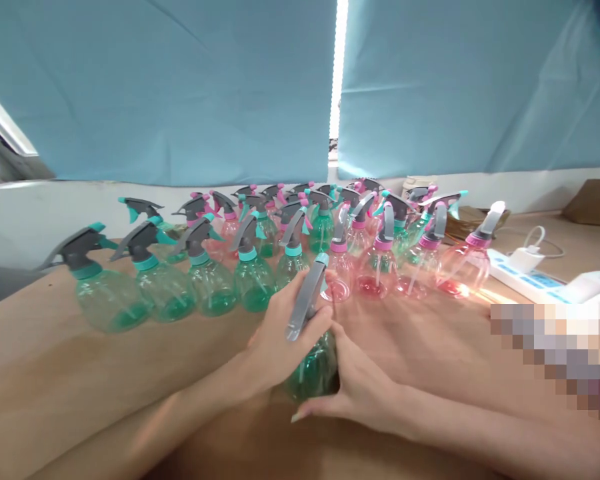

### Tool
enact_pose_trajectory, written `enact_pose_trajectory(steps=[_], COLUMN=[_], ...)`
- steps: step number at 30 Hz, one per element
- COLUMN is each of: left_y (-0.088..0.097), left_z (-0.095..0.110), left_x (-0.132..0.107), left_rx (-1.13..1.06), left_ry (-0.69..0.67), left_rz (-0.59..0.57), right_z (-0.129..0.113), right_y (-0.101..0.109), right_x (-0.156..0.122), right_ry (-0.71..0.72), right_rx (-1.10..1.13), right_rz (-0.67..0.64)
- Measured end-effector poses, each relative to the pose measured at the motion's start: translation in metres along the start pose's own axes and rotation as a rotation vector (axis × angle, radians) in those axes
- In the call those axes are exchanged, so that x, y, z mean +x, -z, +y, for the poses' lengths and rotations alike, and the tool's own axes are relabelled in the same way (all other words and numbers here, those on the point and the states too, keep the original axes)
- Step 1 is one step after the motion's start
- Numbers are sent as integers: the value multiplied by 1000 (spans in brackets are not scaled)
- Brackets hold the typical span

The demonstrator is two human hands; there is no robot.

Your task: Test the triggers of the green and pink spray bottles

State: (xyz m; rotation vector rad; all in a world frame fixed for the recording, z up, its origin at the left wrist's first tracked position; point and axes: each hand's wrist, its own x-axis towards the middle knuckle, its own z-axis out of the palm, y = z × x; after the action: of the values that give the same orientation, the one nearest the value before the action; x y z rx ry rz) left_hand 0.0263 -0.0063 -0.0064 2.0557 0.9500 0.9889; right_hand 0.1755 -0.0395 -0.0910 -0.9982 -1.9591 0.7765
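Observation:
Close to me on the table (pixel 410 347) stands a green spray bottle (pixel 313 370) with a grey trigger head, a little liquid showing through its clear green body. My left hand (pixel 285 320) is wrapped around its neck, just under the spray head. Lower down, my right hand (pixel 360 373) curves around the right side of the body, thumb reaching across the front near the base. The collar of this bottle is hidden by my fingers. Right behind my hands is a row of similar bottles, a green one (pixel 254 283) to the left and a pink one (pixel 375 270) to the right.
Several more green and pink spray bottles crowd the back of the table. At the right lie a white power strip (pixel 527 280) with a plugged-in charger (pixel 526 259) and a brown box (pixel 593 203). Blue blinds (pixel 180 87) hang behind a white sill.

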Motion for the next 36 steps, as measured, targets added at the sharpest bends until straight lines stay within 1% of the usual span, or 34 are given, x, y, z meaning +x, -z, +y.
enact_pose_trajectory(steps=[3,6,8,12,16,22,27,30,36], left_y=[6,14,19,25,25,24,23,23,24], left_z=[-2,-3,-3,-3,-5,-9,-11,-11,-9], left_x=[0,1,4,9,10,6,8,9,9], left_rx=[-12,20,47,65,31,-11,-42,-57,-78], left_ry=[14,52,54,12,-8,79,41,42,55], left_rz=[28,21,12,59,64,22,24,15,8], right_z=[6,16,24,37,40,39,40,39,38], right_y=[8,20,28,37,38,35,34,34,36], right_x=[7,11,11,8,9,9,6,6,7], right_ry=[71,147,157,136,105,121,135,138,129], right_rx=[-118,-265,-326,-379,-387,-396,-445,-445,-448], right_rz=[-109,-186,-237,-302,-289,-261,-225,-207,-230])
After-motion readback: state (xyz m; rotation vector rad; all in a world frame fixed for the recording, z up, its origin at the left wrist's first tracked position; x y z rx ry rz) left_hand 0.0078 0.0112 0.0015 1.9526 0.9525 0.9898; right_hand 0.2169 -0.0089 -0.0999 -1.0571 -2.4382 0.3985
